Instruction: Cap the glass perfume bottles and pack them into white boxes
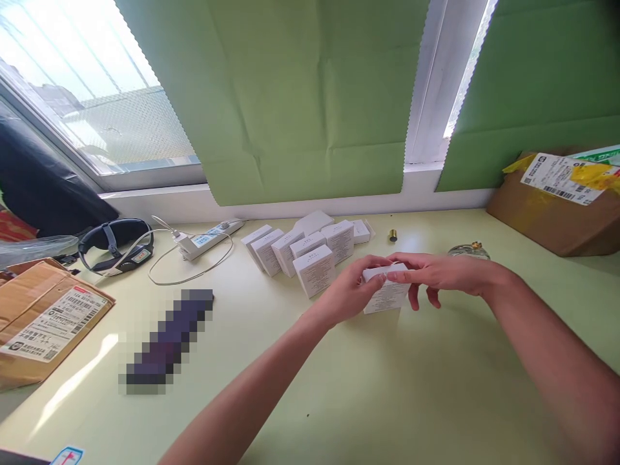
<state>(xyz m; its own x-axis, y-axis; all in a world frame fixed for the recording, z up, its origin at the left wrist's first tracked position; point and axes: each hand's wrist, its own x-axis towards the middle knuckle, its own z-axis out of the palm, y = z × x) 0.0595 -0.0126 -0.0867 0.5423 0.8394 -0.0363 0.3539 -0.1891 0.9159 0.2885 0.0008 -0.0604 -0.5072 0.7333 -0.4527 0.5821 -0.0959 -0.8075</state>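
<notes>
Both hands meet over a small white box (387,296) that stands on the pale green table (339,387). My left hand (349,292) grips the box from its left side. My right hand (431,271) pinches the box's top edge with thumb and forefinger, its other fingers curled below. Just behind, several identical white boxes (303,250) lean in a row. A small gold cap (392,236) stands beyond them, and a clear glass bottle (469,250) lies behind my right wrist.
A white power strip (208,239) with its cable and a black head strap (116,244) lie at the back left. Cardboard parcels sit at the left edge (43,316) and far right (557,206). A blurred dark object (167,342) lies left of centre. Green paper covers the windows.
</notes>
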